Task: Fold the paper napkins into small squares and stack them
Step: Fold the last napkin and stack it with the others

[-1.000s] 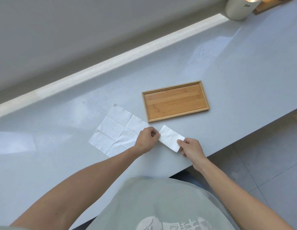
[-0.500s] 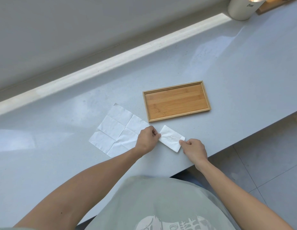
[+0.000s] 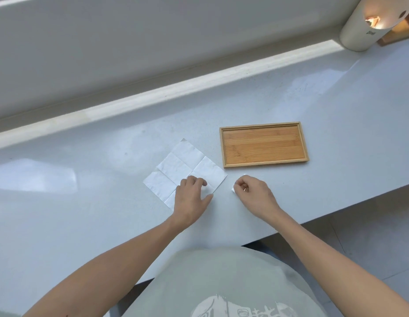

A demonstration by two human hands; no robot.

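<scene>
An unfolded white napkin (image 3: pixel 183 165) with crease lines lies flat on the pale counter. My left hand (image 3: pixel 192 197) rests on its near right corner, fingers bent with the tips on the paper. To the right, apart from that sheet, my right hand (image 3: pixel 253 195) is curled over the small folded napkin (image 3: pixel 233 189). Only thin white slivers of this napkin show at the fingertips and above the knuckles, so its shape is hidden.
A shallow bamboo tray (image 3: pixel 263 145) with nothing in it sits just beyond my right hand. A white cylinder (image 3: pixel 368 26) and a wooden piece (image 3: pixel 395 35) stand at the far right corner. The counter's front edge (image 3: pixel 336 202) runs close behind my right wrist.
My left hand let go of the folded napkin and moved left onto the flat sheet. My right hand closed over the folded napkin, which is now almost fully covered.
</scene>
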